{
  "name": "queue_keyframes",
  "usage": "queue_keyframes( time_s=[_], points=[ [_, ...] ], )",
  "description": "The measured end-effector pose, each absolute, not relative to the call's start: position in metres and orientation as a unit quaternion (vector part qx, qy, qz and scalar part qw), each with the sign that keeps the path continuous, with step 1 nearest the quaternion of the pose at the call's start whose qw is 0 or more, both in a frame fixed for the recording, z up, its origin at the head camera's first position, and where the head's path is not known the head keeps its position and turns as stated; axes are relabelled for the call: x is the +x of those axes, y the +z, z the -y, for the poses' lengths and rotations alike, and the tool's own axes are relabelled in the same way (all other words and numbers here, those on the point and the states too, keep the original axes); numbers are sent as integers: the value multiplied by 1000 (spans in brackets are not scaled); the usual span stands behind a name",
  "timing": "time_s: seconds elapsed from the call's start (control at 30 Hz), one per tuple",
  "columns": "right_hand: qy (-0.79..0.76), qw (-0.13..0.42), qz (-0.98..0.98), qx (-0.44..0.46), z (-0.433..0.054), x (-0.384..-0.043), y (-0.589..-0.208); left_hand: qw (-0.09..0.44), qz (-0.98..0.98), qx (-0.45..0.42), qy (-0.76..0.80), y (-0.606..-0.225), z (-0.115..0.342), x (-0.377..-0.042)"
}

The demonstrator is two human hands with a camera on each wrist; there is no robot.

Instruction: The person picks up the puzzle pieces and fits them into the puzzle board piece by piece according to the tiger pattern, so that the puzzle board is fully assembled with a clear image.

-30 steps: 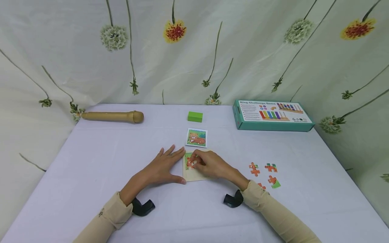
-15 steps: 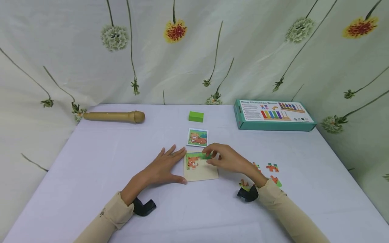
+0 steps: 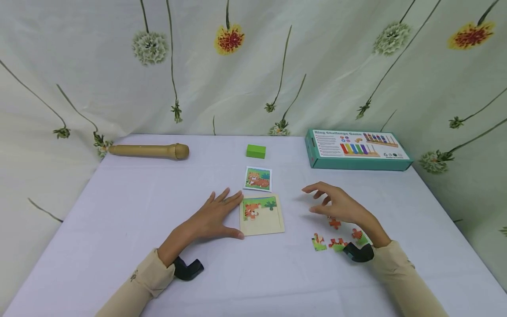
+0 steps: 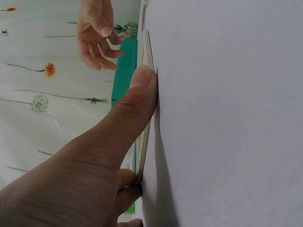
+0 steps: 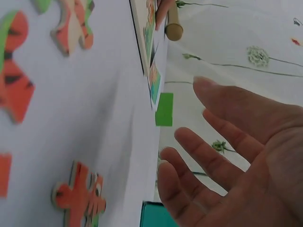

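My left hand lies with fingers spread on the white cloth, fingertips and thumb touching the left edge of the wooden puzzle board. In the left wrist view its thumb presses against the board's edge. Pieces with a tiger's head and a green strip sit in the board's upper part; below them is bare wood. My right hand hovers with loosely bent fingers above the loose puzzle pieces, right of the board. In the right wrist view nothing is between its fingers; a tiger-striped piece lies below.
Just behind the board lies a tiger picture card, with a green block farther back. A teal game box stands at the back right. At the back left lies a tan wooden stick with a rounded end.
My right hand has left the board, moving right to above the loose pieces. A green strip with a bush now shows along the board's top. My left hand has stayed in place.
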State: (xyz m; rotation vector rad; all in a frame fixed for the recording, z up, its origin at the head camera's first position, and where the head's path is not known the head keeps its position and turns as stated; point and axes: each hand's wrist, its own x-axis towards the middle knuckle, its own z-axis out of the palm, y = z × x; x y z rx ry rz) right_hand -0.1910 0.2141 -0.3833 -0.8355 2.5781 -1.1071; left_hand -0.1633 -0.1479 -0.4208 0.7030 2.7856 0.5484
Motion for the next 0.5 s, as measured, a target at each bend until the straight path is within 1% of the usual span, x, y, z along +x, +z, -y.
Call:
queue_keyframes(
  time_s=[0.2, 0.3, 0.5],
  points=[
    [-362, 161, -877, -270, -242, -189, -386, 106, -948, 236, 183, -421, 147, -164],
    [-347, 179, -884, -255, -252, -187, -387, 106, -949, 235, 181, -422, 147, -164],
    [-321, 186, -898, -235, -265, -183, -388, 107, -948, 237, 185, -422, 148, -164]
  ],
)
